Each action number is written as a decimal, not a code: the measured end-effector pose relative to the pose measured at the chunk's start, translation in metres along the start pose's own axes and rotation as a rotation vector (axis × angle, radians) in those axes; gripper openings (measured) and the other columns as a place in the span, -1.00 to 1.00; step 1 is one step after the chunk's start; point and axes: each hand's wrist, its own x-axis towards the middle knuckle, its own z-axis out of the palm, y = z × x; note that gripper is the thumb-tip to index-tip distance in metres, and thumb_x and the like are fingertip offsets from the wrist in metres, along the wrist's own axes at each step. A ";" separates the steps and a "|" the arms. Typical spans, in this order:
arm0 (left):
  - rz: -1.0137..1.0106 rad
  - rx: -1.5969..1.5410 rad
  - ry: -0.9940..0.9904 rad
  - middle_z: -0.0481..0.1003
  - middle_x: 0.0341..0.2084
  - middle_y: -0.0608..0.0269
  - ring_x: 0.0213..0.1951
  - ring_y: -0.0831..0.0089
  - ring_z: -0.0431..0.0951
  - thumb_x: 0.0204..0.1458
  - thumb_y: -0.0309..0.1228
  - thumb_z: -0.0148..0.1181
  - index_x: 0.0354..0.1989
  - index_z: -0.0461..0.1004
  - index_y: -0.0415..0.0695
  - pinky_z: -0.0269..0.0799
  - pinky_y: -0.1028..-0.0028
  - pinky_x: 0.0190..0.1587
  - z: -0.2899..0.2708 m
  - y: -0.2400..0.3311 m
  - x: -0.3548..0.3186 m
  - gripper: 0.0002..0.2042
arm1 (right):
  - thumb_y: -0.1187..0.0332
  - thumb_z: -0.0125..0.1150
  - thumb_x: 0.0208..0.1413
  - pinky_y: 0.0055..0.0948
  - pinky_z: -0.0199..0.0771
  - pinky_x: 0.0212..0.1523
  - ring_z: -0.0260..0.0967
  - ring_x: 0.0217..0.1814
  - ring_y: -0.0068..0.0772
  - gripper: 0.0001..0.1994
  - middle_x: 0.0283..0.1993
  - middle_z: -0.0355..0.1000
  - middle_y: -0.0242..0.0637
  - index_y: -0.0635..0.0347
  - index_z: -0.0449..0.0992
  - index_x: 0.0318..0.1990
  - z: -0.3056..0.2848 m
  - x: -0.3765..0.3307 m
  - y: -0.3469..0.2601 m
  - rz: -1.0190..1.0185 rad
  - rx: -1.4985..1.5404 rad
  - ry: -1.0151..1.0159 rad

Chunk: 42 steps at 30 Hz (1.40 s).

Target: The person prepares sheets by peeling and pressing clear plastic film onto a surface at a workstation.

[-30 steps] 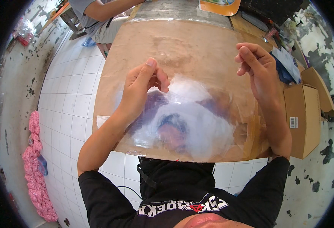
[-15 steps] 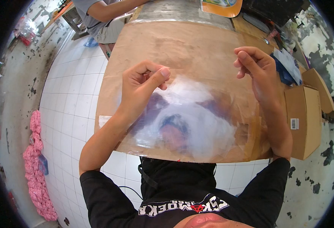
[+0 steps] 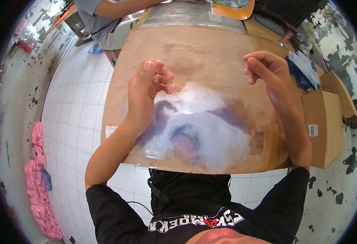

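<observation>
Evidently, a thin clear plastic bag [image 3: 194,122] was held spread above the brown worktop [image 3: 194,53], its top edge pinched by the closed fingers of the left hand [image 3: 146,87] and the right hand [image 3: 268,71], so that the glossy, wrinkled film stayed taut. Cardboard boxes [image 3: 324,122] were stacked at the right.

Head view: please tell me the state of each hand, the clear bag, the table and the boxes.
left hand: raised, pinching the bag's top edge
right hand: raised, fingers curled at that edge
clear bag: held up, see-through, wrinkled
table: covered in brown sheet
boxes: closed, beside table
</observation>
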 end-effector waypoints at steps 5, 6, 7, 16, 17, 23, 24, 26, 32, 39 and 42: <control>0.052 0.236 -0.063 0.52 -0.48 0.18 -0.45 0.53 0.51 0.15 -0.35 0.16 -0.22 0.45 -0.29 0.47 0.52 -0.32 0.008 -0.002 0.001 -0.78 | 0.35 0.16 0.19 -0.63 0.38 -0.43 0.36 -0.49 -0.61 -0.82 -0.45 0.47 -0.33 0.31 0.54 -0.24 0.012 -0.003 -0.003 0.103 -0.006 -0.068; 0.055 0.319 -0.095 0.52 -0.48 0.20 -0.45 0.54 0.51 0.13 -0.37 0.20 -0.23 0.47 -0.29 0.48 0.53 -0.31 0.006 -0.001 0.001 -0.80 | 0.31 0.14 0.21 -0.62 0.38 -0.44 0.36 -0.50 -0.61 -0.79 -0.45 0.47 -0.33 0.31 0.54 -0.24 0.010 -0.003 -0.001 0.100 0.010 -0.090; 0.053 0.307 -0.085 0.52 -0.48 0.21 -0.46 0.55 0.51 0.10 -0.39 0.22 -0.25 0.48 -0.29 0.47 0.54 -0.32 0.005 -0.002 0.001 -0.81 | 0.27 0.12 0.22 -0.61 0.39 -0.45 0.37 -0.51 -0.60 -0.76 -0.45 0.47 -0.33 0.31 0.54 -0.24 0.008 -0.002 0.003 0.100 0.029 -0.114; 0.025 0.258 0.022 0.52 -0.50 0.22 -0.47 0.56 0.50 0.08 -0.41 0.25 -0.32 0.51 -0.28 0.47 0.57 -0.36 -0.008 -0.003 0.005 -0.84 | 0.04 -0.07 0.30 -0.56 0.43 -0.48 0.40 -0.52 -0.57 -0.57 -0.45 0.48 -0.30 0.26 0.54 -0.25 0.007 0.003 0.007 0.311 0.319 -0.193; 0.028 0.257 0.031 0.52 -0.50 0.22 -0.47 0.56 0.50 0.08 -0.41 0.25 -0.33 0.51 -0.28 0.47 0.57 -0.36 -0.007 -0.003 0.005 -0.84 | 0.03 -0.08 0.30 -0.55 0.43 -0.48 0.40 -0.52 -0.57 -0.56 -0.46 0.48 -0.31 0.26 0.54 -0.26 0.007 0.003 0.006 0.329 0.327 -0.189; 0.036 0.216 0.042 0.52 -0.49 0.22 -0.46 0.55 0.51 0.09 -0.41 0.24 -0.33 0.51 -0.27 0.50 0.55 -0.36 -0.007 -0.003 0.007 -0.84 | -0.03 -0.13 0.30 -0.58 0.43 -0.47 0.41 -0.50 -0.58 -0.51 -0.42 0.47 -0.33 0.24 0.52 -0.29 0.006 0.000 0.023 0.138 -0.038 -0.259; 0.031 0.212 0.047 0.52 -0.49 0.22 -0.46 0.55 0.51 0.09 -0.41 0.23 -0.33 0.51 -0.27 0.50 0.55 -0.36 -0.008 -0.003 0.008 -0.85 | -0.01 -0.09 0.29 -0.59 0.43 -0.47 0.40 -0.50 -0.59 -0.54 -0.42 0.47 -0.34 0.24 0.53 -0.29 0.002 0.002 0.024 0.168 0.044 -0.251; 0.019 0.194 0.049 0.52 -0.49 0.22 -0.45 0.56 0.51 0.09 -0.41 0.23 -0.33 0.51 -0.26 0.50 0.55 -0.36 -0.009 -0.002 0.009 -0.85 | 0.04 -0.02 0.28 -0.61 0.42 -0.47 0.40 -0.50 -0.61 -0.59 -0.41 0.46 -0.36 0.24 0.53 -0.29 -0.003 0.005 0.021 0.228 0.209 -0.233; 0.004 0.199 0.025 0.52 -0.50 0.24 -0.47 0.57 0.51 0.09 -0.39 0.24 -0.33 0.51 -0.25 0.48 0.57 -0.35 -0.008 -0.006 0.006 -0.84 | 0.17 0.14 0.21 -0.63 0.41 -0.49 0.39 -0.52 -0.65 -0.69 -0.51 0.45 -0.39 0.29 0.54 -0.29 0.016 -0.001 0.011 0.134 0.081 -0.149; 0.025 0.226 0.088 0.51 -0.51 0.24 -0.49 0.56 0.50 0.12 -0.33 0.21 -0.34 0.51 -0.25 0.46 0.57 -0.35 -0.007 -0.002 0.008 -0.80 | 0.32 0.21 0.15 -0.63 0.41 -0.48 0.36 -0.52 -0.63 -0.80 -0.50 0.43 -0.37 0.32 0.54 -0.29 0.012 0.000 0.015 0.105 -0.007 -0.109; 0.064 0.193 0.136 0.50 -0.52 0.25 -0.50 0.55 0.49 0.16 -0.27 0.16 -0.31 0.50 -0.24 0.45 0.56 -0.36 -0.009 0.000 0.010 -0.76 | 0.31 0.22 0.15 -0.63 0.40 -0.49 0.36 -0.52 -0.63 -0.80 -0.50 0.43 -0.37 0.32 0.54 -0.30 0.008 0.002 0.014 0.105 -0.005 -0.081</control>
